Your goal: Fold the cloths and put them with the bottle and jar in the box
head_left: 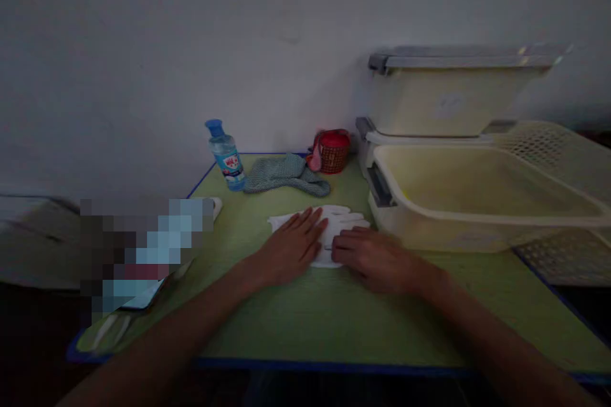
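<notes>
A white cloth glove (337,216) lies flat on the green tabletop, its fingers towards the right. My left hand (296,243) rests flat on the glove with the fingers stretched out. At the glove's right side is my right hand (370,256), its fingers curled and closed on the fabric. Both hands cover much of the glove's middle and lower part.
Behind the glove are a grey knitted cloth (286,175), a blue bottle (226,156) and a small red basket (333,151). Pale plastic bins (429,216) with grey latches stand on the right. A blurred-out phone-like object (143,292) is on the left edge of the table (305,331).
</notes>
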Demonstrator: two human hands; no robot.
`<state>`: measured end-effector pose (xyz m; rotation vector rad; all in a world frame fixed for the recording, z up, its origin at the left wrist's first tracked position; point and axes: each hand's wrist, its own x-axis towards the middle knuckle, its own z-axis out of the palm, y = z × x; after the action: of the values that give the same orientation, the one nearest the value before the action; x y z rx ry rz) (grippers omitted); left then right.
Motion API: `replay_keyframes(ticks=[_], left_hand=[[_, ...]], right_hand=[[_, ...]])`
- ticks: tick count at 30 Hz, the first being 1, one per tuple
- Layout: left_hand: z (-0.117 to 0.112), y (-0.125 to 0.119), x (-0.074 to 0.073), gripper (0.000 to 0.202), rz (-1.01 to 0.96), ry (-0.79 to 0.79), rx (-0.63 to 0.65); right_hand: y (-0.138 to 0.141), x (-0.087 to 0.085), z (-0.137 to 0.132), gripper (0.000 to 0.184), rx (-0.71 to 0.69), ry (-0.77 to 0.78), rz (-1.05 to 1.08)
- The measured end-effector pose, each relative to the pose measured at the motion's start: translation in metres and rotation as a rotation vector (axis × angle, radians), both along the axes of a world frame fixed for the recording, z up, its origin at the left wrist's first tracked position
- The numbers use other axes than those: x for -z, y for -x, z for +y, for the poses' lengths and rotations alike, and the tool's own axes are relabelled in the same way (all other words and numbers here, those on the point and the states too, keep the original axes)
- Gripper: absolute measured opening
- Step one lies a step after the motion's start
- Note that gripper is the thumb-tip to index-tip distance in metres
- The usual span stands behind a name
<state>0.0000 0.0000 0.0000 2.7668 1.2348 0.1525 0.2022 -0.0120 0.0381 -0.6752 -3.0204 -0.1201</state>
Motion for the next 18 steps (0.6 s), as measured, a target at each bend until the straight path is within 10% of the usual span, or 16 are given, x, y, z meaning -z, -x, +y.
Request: replay_keyframes(ticks=[10,18], left_hand=[[-0.004,-0.001,-0.004,0.049,0.013,0.001,-0.022],[-0.002,-0.001,-0.001,0.048,-0.121,0.059,-0.026]], right_hand=[[0.005,0.002,0.0,0.023,-0.046,-0.354,0.339],[0.018,0.02,0.003,0.021,0.056,-0.207,0.57]])
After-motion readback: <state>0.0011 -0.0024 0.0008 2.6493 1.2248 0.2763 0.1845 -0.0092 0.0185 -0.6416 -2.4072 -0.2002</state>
